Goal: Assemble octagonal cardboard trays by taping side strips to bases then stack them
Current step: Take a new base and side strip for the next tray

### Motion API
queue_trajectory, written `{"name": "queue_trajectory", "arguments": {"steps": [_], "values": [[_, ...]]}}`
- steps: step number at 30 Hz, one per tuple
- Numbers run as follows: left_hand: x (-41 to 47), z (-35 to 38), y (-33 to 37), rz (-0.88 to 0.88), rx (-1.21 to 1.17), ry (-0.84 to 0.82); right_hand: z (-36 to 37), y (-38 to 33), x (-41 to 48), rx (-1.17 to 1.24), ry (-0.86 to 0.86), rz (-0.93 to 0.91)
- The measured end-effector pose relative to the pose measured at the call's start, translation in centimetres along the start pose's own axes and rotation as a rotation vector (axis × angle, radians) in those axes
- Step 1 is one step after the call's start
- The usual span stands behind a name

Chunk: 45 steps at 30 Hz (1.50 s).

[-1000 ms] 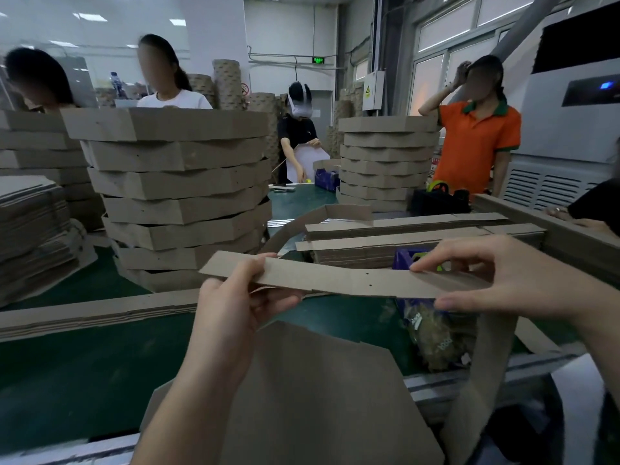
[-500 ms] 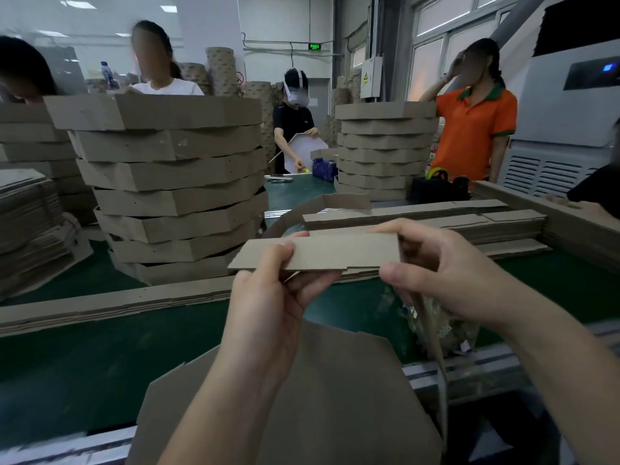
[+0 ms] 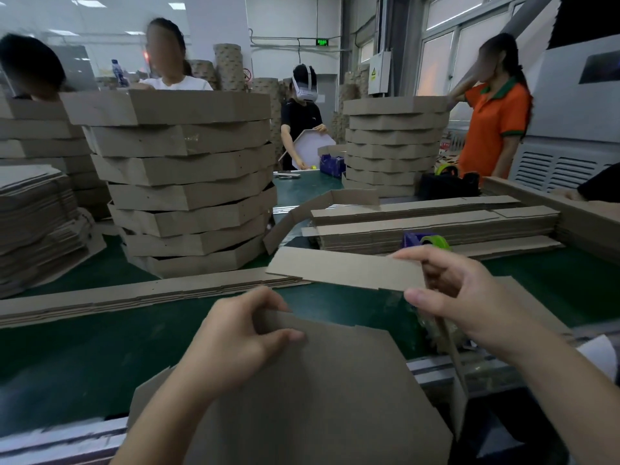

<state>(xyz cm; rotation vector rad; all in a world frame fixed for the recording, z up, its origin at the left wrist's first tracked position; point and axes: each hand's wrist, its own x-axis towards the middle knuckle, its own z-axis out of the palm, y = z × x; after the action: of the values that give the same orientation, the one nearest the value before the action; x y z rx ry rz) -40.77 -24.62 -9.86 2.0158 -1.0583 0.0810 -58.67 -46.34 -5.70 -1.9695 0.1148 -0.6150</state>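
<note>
A flat octagonal cardboard base [image 3: 335, 391] lies at the table's near edge, hanging over it toward me. My left hand [image 3: 235, 340] pinches its far edge between thumb and fingers. My right hand [image 3: 463, 297] holds a brown cardboard side strip [image 3: 342, 268] at a fold. One part of the strip sticks out level to the left above the base. The rest hangs down past my wrist on the right side of the base. A purple tape dispenser [image 3: 424, 241] with greenish tape stands just behind the strip.
A tall stack of finished trays [image 3: 181, 182] rises at the left and a second stack [image 3: 392, 146] at the back. Piles of flat side strips [image 3: 436, 223] lie to the right and along the green table [image 3: 84, 337]. Several people stand around the table.
My left hand let go of the strip and dropped onto the base's far edge. My right hand keeps the strip, now lower and closer to the base.
</note>
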Motion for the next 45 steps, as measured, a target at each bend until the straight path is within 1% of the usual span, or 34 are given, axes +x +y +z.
{"name": "queue_trajectory", "arguments": {"steps": [3,6,11,16,25,29,33,36,39,45], "values": [[-0.6,-0.9,0.8,0.001,-0.18,0.078,0.3,0.2,-0.1,-0.006,-0.062,-0.039],[-1.2,-1.0,1.2,-0.037,-0.265,0.142,0.7,0.3,0.0,-0.079,-0.153,-0.085],[-1.9,-1.6,0.7,-0.043,-0.241,0.187,1.2,1.3,0.0,-0.098,-0.262,-0.084],[-2.4,-2.0,0.5,-0.068,-0.196,0.212,1.8,1.5,0.2,-0.128,-0.279,-0.099],[-2.9,-2.4,-0.2,-0.075,-0.218,0.18,2.2,1.8,0.5,-0.079,-0.351,-0.078],[-2.9,-2.6,-0.4,-0.084,-0.215,0.142,2.5,1.8,0.8,-0.112,-0.39,-0.059],[-3.0,-2.7,-0.4,-0.118,-0.304,0.076,2.6,1.8,1.3,-0.131,-0.416,-0.052],[-3.4,-2.9,-0.4,-0.029,-0.343,0.006,2.5,2.0,1.4,-0.121,-0.422,-0.056],[-3.5,-2.9,-0.6,0.06,-0.262,0.012,2.4,2.2,1.3,-0.107,-0.432,-0.057],[-3.5,-2.8,-0.6,0.037,-0.287,0.02,2.0,2.2,1.1,-0.081,-0.447,-0.055]]}}
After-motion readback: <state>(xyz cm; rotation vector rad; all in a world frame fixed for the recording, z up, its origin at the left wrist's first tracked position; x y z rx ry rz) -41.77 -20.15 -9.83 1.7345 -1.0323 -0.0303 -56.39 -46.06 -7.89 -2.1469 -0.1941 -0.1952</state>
